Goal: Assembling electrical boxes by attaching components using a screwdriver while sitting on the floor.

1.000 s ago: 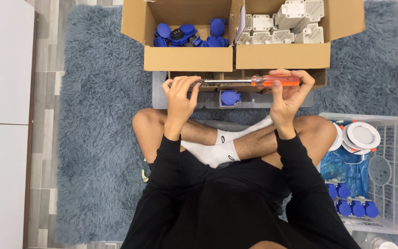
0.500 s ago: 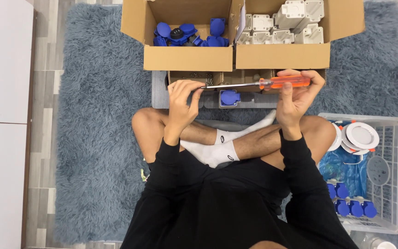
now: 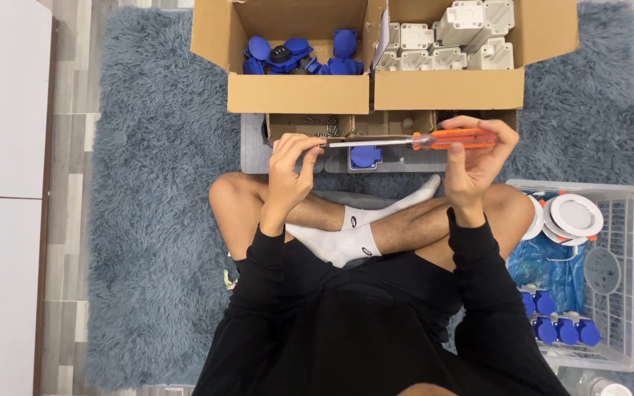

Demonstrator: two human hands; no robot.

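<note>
Right hand (image 3: 475,158) wrapped around orange-handled screwdriver (image 3: 412,141); left hand (image 3: 291,165) pinching at its tip, contents unclear. Could slip sideways, jabbing fingertips.

We see a screwdriver (image 3: 412,140) with a glossy translucent orange plastic handle and a smooth, shiny metal shaft at the frame's centre. Beneath lies a shaggy, matt blue-grey rug (image 3: 148,205). The upper boxes (image 3: 299,94) are matt brown cardboard; the basket (image 3: 629,279) at lower right is smooth white plastic.
</note>
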